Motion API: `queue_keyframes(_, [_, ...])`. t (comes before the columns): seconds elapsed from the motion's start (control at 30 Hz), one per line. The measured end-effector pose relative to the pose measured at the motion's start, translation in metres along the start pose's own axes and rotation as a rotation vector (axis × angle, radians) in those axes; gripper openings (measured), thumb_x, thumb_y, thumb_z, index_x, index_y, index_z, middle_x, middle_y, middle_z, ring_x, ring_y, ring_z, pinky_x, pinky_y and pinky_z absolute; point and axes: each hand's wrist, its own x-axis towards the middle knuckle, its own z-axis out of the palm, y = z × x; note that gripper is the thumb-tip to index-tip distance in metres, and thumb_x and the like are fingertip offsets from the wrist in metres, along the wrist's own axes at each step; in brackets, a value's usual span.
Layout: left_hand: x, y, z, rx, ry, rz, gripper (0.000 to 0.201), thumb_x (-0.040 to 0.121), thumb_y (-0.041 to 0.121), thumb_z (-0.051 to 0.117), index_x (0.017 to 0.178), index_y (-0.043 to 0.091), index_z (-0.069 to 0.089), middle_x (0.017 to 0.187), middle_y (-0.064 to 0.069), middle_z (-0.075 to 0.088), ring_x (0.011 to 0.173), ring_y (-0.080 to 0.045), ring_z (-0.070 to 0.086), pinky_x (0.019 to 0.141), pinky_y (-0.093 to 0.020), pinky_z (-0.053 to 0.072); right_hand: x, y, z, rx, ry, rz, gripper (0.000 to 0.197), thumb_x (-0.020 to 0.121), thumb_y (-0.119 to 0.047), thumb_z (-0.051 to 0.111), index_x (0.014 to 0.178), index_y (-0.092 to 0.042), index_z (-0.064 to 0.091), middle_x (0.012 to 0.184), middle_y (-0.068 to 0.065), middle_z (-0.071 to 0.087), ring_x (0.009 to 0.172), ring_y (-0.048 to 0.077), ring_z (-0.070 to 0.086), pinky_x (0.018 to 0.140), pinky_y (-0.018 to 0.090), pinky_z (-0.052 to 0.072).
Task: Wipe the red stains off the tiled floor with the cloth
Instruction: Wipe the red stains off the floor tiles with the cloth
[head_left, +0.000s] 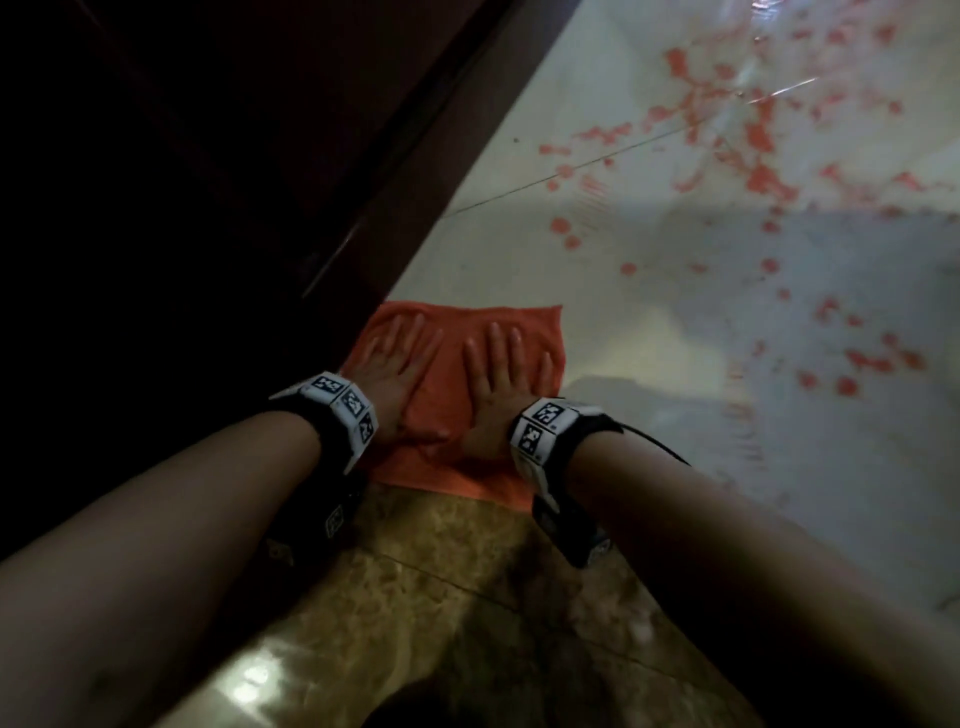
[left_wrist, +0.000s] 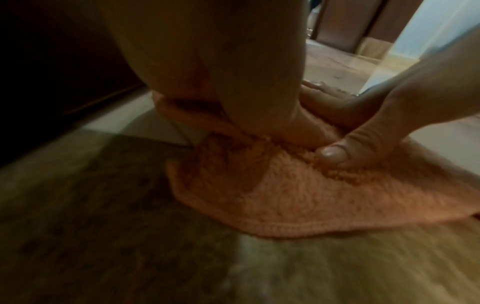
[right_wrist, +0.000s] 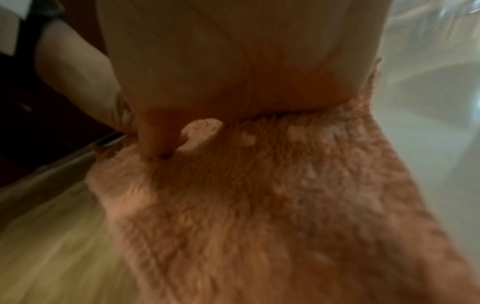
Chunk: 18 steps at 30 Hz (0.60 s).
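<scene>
An orange cloth (head_left: 447, 395) lies flat on the floor, straddling the edge between a brown marbled tile and a pale tile. My left hand (head_left: 395, 358) presses on its left half with straight, spread fingers. My right hand (head_left: 501, 371) presses flat on its right half. In the left wrist view the cloth (left_wrist: 298, 195) bunches a little under the left palm, and the right hand's thumb (left_wrist: 335, 153) rests on it. The right wrist view shows the fluffy cloth (right_wrist: 272, 205) under the right palm. Red stains (head_left: 748, 156) spatter the pale tiled floor (head_left: 649, 291) ahead and to the right.
Dark wooden furniture or a door (head_left: 182, 156) runs along the left, close to the cloth's left edge. A brown marbled tile (head_left: 431, 587) lies beneath my forearms. More red spots (head_left: 857, 358) dot the floor at the right.
</scene>
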Motion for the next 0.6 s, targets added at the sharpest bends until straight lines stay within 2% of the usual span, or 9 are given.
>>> queue_keyframes(0.1, [0.004,-0.007,0.000,-0.060,0.033,-0.031,0.126,0.043,0.094,0.006,0.138,0.018,-0.025,0.157,-0.016,-0.017,0.145,-0.033,-0.014,0.118,-0.041,-0.005,0.012,-0.004,-0.009,-0.038,-0.008,-0.017,0.129,0.065,-0.083,0.055,0.152,-0.021,-0.018,0.154,0.010,-0.032,0.141,0.032,-0.032,0.110,0.059,-0.018])
queue_keyframes(0.3, [0.036,-0.013,-0.013,-0.106,0.090,-0.008,0.125,0.054,0.082,0.020,0.148,0.006,-0.008,0.156,-0.023,-0.010,0.145,-0.037,-0.012,0.116,-0.037,-0.010,0.050,0.014,-0.030,-0.054,0.034,-0.026,0.141,0.050,-0.089,0.058,0.152,-0.026,-0.017,0.156,0.006,-0.029,0.143,0.028,-0.028,0.111,0.060,-0.016])
queue_keyframes(0.4, [0.060,-0.014,-0.021,-0.078,0.089,-0.016,0.123,0.059,0.082,0.031,0.150,0.008,-0.006,0.156,-0.022,-0.012,0.145,-0.037,-0.013,0.116,-0.037,-0.010,0.068,0.029,-0.044,-0.049,0.065,-0.025,0.142,0.049,-0.087,0.062,0.153,-0.027,-0.015,0.158,0.006,-0.025,0.144,0.028,-0.025,0.111,0.063,-0.013])
queue_keyframes(0.5, [0.071,-0.012,-0.030,-0.077,0.076,-0.033,0.124,0.056,0.083,0.024,0.150,0.008,-0.005,0.157,-0.022,-0.010,0.145,-0.037,-0.012,0.117,-0.040,-0.008,0.078,0.039,-0.054,-0.052,0.024,-0.022,0.142,0.050,-0.087,0.062,0.151,-0.028,-0.018,0.157,0.005,-0.028,0.144,0.028,-0.026,0.109,0.063,-0.015])
queue_keyframes(0.6, [0.071,-0.007,-0.036,-0.050,0.050,-0.047,0.126,0.055,0.084,0.020,0.150,0.005,-0.005,0.156,-0.023,-0.010,0.145,-0.038,-0.012,0.118,-0.043,-0.006,0.075,0.043,-0.050,-0.044,0.049,-0.021,0.142,0.048,-0.091,0.057,0.152,-0.029,-0.017,0.157,0.004,-0.027,0.144,0.027,-0.026,0.110,0.065,-0.012])
